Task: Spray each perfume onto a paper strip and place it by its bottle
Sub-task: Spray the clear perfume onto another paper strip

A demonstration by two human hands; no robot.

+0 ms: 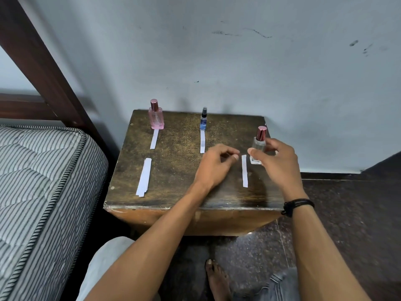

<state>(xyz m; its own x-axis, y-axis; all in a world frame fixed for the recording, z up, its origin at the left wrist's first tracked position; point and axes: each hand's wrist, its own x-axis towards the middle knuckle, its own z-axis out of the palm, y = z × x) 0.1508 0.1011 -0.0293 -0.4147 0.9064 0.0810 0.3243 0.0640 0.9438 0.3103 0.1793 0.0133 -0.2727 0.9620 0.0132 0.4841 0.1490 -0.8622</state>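
Three perfume bottles stand on a dark wooden table (178,170). A paper strip (154,139) lies in front of the pink bottle (156,118) at the back left. Another strip (202,141) lies in front of the small blue bottle (203,121) at the back middle. My right hand (276,164) curls thumb and fingers round the clear bottle with a pink cap (259,144), which stands at the right. A third strip (244,171) lies flat just left of that bottle. My left hand (213,168) hovers left of this strip, fingers loosely curled and holding nothing.
A small stack of spare paper strips (144,177) lies on the table's left side. A striped mattress (41,181) and a wooden bed frame (43,68) stand to the left. The wall is right behind the table. My bare foot (217,279) is on the dark floor below.
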